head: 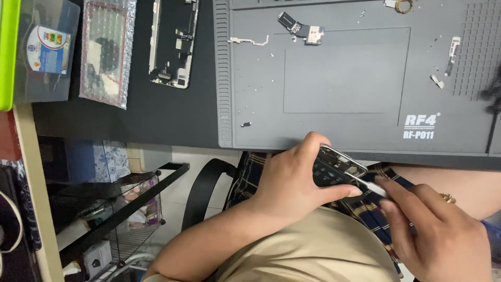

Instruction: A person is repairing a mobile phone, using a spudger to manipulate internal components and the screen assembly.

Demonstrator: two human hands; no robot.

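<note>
Left hand (292, 183): closed around an opened phone (336, 169), thumb along its lower side, fingers wrapped behind it. The phone is held tilted, innards facing up, just off the near edge of the table, over the lap.

Right hand (433, 230): fingers pinched on a thin pale tool (371, 187); the tip touches the phone's lower edge beside the left thumb. A ring sits on one finger.

Mat (365, 73): grey, ribbed along its left border, with a raised rectangular panel at centre and a dotted grid at the right; it covers most of the table up to the near edge.

On the mat, far side: a small flex part with a pale square plate (305, 30); a thin metal bracket (249, 40) just left of it. Right side: a slim metal strip (453, 52) and a small pale piece (437, 81) near it. Near the mat's left border: a tiny dark piece (246, 124) and scattered specks that may be screws, too small to tell.

Table (172, 115), left of the mat: dark surface bearing a second phone frame (174, 42), open; a bubble-wrap pouch (107, 52) beside it; a clear plastic box (46, 49) at the left edge.

Below the table's left end: a black wire shelf (125, 203).
</note>
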